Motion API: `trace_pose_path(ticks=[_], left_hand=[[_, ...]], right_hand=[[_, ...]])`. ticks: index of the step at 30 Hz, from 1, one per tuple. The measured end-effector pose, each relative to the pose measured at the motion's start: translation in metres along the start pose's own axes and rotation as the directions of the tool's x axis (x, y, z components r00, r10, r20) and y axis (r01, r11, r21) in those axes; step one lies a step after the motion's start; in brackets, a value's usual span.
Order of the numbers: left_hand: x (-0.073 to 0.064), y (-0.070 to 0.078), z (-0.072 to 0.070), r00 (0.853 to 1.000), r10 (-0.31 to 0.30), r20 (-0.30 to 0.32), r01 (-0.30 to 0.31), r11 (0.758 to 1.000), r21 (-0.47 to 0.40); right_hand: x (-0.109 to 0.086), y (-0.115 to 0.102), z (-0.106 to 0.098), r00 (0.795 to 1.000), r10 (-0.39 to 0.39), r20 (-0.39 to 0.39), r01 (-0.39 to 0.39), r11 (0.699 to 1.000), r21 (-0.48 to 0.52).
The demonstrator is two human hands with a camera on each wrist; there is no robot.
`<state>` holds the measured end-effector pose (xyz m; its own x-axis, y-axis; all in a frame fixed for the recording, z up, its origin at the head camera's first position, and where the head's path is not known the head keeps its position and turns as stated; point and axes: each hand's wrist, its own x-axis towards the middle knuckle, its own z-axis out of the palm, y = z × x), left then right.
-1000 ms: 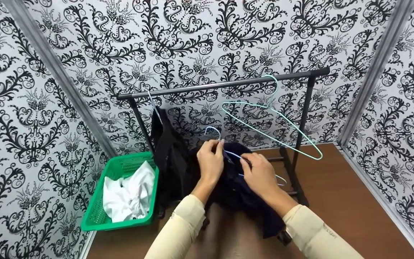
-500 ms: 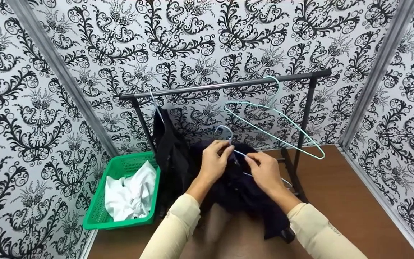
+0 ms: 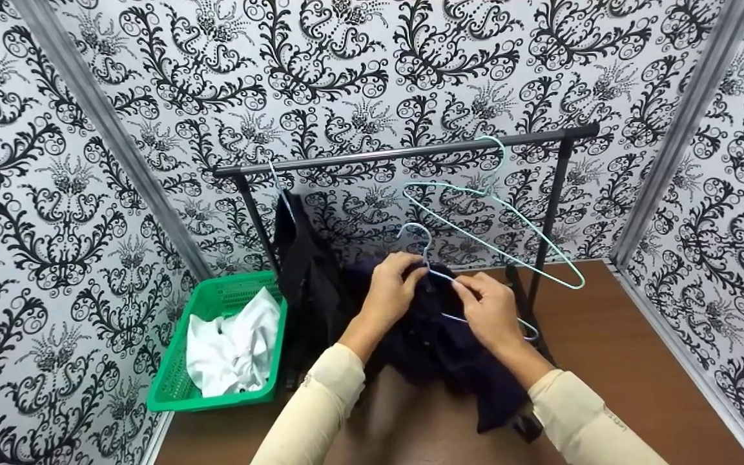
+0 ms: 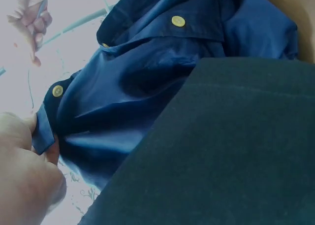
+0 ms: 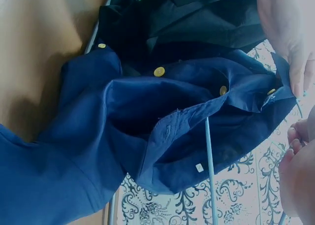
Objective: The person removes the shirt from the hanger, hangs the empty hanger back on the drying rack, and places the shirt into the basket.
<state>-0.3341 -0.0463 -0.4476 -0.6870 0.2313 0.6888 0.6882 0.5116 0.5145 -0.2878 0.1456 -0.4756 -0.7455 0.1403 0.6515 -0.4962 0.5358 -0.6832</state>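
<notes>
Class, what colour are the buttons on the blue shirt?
The buttons are yellow, seen best in the left wrist view.

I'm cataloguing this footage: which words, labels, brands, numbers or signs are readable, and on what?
None are readable.
Right sleeve: dark marks, too blurred to read.
Left sleeve: faint mark near the cuff, too blurred to read.
White patch on the dark blue garment: no legible text.

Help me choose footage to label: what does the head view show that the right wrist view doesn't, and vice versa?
Only the head view: the white cloth and the mint hanger on the rail.
Only the right wrist view: a small white patch inside the navy garment.
Both: that garment, the pale-blue hanger, the left hand and the right hand.
</notes>
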Motion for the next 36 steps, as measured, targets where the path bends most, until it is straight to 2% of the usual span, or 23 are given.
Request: trace_pose_path(ticks=[3, 8, 18, 23, 27, 32, 36], left_hand=[[-0.001, -0.001, 0.001, 1.0, 0.023, 0.021, -0.024, 0.999, 0.033], [-0.001, -0.003, 0.002, 0.997, 0.032, 0.067, -0.036, 0.997, 0.071], [-0.003, -0.009, 0.001, 0.991, 0.06, 0.121, -0.077, 0.986, 0.146], [-0.006, -0.016, -0.003, 0.994, 0.046, 0.096, -0.059, 0.987, 0.148], [-0.007, -0.021, -0.003, 0.999, 0.018, 0.051, -0.026, 0.988, 0.15], [-0.01, -0.025, -0.003, 1.0, -0.004, -0.024, 0.007, 0.993, 0.12], [-0.009, -0.026, -0.003, 0.999, -0.017, -0.027, 0.02, 0.995, 0.099]], right_hand=[[-0.001, 0.004, -0.001, 1.0, 0.005, -0.002, -0.005, 1.0, 0.013], [-0.003, 0.009, -0.002, 1.0, -0.002, -0.005, 0.002, 1.0, 0.028], [-0.004, 0.011, -0.011, 1.0, -0.021, -0.015, 0.021, 1.0, 0.019], [-0.005, 0.011, -0.016, 0.998, -0.056, -0.03, 0.056, 0.998, 0.027], [-0.003, 0.012, -0.019, 0.995, -0.084, -0.057, 0.086, 0.996, 0.031], [-0.004, 0.012, -0.022, 0.995, -0.083, -0.062, 0.084, 0.996, 0.027], [-0.003, 0.011, -0.026, 0.996, -0.053, -0.066, 0.055, 0.998, 0.027]])
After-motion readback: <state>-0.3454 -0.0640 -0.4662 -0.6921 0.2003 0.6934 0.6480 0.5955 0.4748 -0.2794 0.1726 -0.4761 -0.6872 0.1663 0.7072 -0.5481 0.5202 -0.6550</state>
